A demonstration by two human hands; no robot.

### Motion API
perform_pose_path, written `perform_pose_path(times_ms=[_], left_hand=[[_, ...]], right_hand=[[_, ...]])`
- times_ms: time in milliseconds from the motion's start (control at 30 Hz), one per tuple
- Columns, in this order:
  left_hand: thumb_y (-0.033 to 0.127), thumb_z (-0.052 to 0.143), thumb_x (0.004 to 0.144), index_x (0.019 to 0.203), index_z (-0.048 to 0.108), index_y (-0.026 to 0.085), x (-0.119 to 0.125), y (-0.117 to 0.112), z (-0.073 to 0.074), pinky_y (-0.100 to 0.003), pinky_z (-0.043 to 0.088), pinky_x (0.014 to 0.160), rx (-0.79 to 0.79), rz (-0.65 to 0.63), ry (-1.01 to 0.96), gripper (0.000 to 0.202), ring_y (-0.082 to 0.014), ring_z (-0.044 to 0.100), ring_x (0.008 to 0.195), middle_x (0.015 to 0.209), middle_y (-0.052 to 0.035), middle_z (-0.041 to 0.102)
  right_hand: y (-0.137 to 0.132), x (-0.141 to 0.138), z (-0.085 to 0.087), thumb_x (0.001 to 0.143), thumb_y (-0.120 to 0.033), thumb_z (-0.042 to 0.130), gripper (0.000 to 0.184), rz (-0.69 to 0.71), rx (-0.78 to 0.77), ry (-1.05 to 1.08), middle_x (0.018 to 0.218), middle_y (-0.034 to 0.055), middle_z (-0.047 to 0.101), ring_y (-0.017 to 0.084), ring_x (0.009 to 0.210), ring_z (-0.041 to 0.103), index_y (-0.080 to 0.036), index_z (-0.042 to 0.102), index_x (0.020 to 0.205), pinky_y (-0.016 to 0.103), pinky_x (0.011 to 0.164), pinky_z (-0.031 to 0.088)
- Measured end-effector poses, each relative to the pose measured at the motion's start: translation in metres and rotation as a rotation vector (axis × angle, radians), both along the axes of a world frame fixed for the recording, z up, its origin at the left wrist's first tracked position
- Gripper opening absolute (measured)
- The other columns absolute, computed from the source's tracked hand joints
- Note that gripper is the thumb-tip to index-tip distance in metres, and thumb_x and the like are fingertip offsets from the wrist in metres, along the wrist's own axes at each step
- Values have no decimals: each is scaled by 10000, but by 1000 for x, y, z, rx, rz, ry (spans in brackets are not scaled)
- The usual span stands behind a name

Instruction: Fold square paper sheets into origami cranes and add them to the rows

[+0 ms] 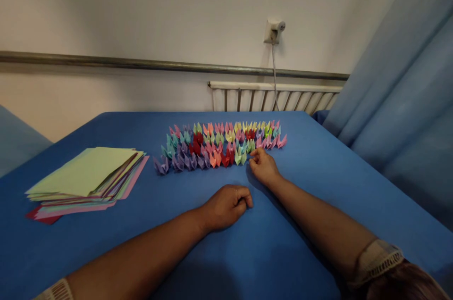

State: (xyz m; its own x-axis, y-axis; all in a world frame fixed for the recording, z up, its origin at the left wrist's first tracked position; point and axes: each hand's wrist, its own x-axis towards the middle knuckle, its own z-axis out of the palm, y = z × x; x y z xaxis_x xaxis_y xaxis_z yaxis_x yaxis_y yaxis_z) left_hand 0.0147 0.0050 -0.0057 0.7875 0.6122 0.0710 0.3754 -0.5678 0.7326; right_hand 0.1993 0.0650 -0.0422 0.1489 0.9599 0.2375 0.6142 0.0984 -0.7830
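Several rows of small folded paper cranes (219, 144) in many colours stand on the blue table (318, 182). My right hand (264, 166) lies at the right end of the front row, fingers pinched together beside a green crane (241, 156); whether it holds anything is hidden. My left hand (228, 205) rests on the cloth as a loose fist, a little in front of the rows, with nothing visible in it.
A fanned stack of coloured paper sheets (88, 179) lies at the left of the table. Behind stand a wall rail (141, 63), a radiator (276, 97) and a plugged-in socket (273, 32). A blue curtain (399, 87) hangs at the right.
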Motion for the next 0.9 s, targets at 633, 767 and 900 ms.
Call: perform_pose_path(times_ms=[633,767,900], left_hand=[[398,522,866,1157,601,129,-159,51,89,-401,426,913,591,1023,541,404,-313,560,1082,1174,-155,626],[771,508,716,1306,515,90,-230,62,81,-441,451,813,336,1306,828,902,-379,557,1033,1273,-201,568],[799,566,631,1209,619,114,-255,75,66,-303,418,682,215,1362,828,897,-254,578,813,1066,-118,685]], right_hand=[[-42,-12,9,615,-176,417,141,194,-177,521,646,-38,593,75,427,473,-199,492,733,170,407,335],[-36,-8,14,601,-125,429,127,284,-218,494,577,-57,565,74,407,459,-191,507,676,182,432,356],[-37,-3,14,632,-85,425,153,362,-236,480,611,-57,576,69,437,484,-185,518,701,180,464,377]])
